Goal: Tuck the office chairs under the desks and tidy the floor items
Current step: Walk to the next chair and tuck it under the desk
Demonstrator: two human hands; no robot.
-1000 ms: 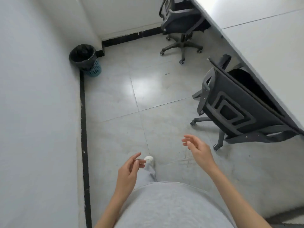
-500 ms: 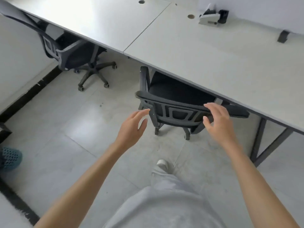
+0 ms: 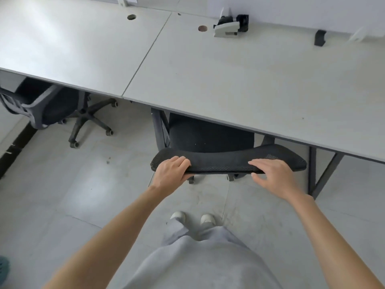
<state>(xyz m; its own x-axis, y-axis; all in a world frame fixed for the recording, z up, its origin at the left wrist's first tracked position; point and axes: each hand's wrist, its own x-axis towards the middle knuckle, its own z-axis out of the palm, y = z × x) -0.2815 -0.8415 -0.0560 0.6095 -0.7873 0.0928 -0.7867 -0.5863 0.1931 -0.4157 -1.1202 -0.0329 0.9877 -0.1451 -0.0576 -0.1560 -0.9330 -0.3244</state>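
Observation:
A black mesh office chair [image 3: 218, 159] stands right in front of me, its seat partly under the right grey desk [image 3: 250, 84]. My left hand [image 3: 170, 174] grips the left end of the backrest top. On the right end rests my right hand [image 3: 273, 176], fingers spread over the edge and thumb below it. A second black chair [image 3: 48, 105] sits at the far left with its seat under the left desk [image 3: 73, 44] and its wheeled base out on the floor.
A black desk leg frame [image 3: 318, 174] stands just right of the near chair. A grey and black device [image 3: 229, 26] and a black clip [image 3: 319, 37] lie at the back of the desk. A teal bin edge [image 3: 4, 268] shows at bottom left. My feet [image 3: 192, 217] are behind the chair.
I have turned from the wall corner to face the desks and stepped closer. Both hands have reached forward and landed on the top of the near chair's backrest.

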